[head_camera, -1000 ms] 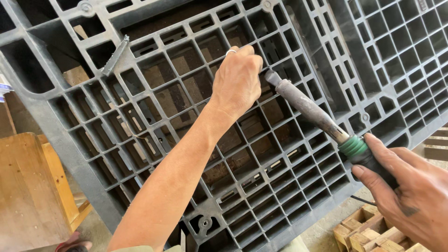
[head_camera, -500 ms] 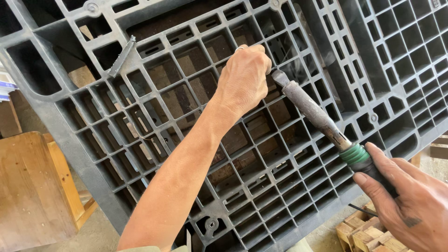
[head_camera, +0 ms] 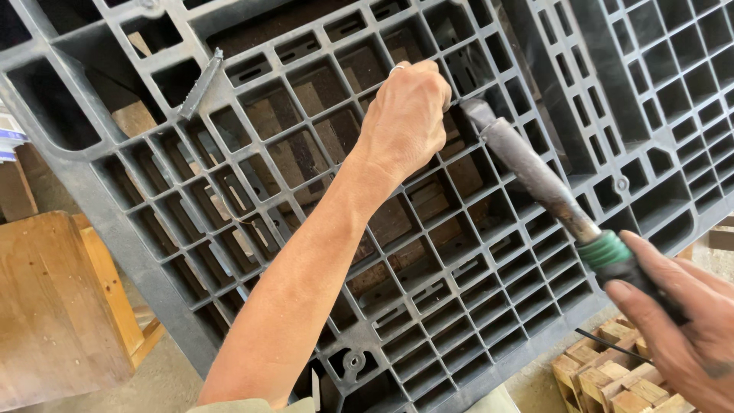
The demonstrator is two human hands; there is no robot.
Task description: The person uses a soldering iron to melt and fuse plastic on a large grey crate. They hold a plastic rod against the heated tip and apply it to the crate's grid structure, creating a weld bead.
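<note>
Across nearly the whole view I see a dark grey plastic pallet (head_camera: 252, 191), tilted, its grid cells open onto wood behind. My left hand (head_camera: 405, 115) reaches up with arm outstretched, fingers curled tight on a rib. My right hand (head_camera: 680, 321), low right, grips a green-collared tool (head_camera: 535, 176); its blackened tip touches the grid beside the left hand.

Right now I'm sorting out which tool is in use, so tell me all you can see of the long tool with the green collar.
The tool is a long grey, scorched-looking metal shaft with a green collar and a dark handle. The right hand grips the handle at lower right. The shaft slants up and left, its flattened tip against a rib of the dark plastic pallet, beside the left hand, which grips the grid. A thin dark cord shows below the handle.
</note>
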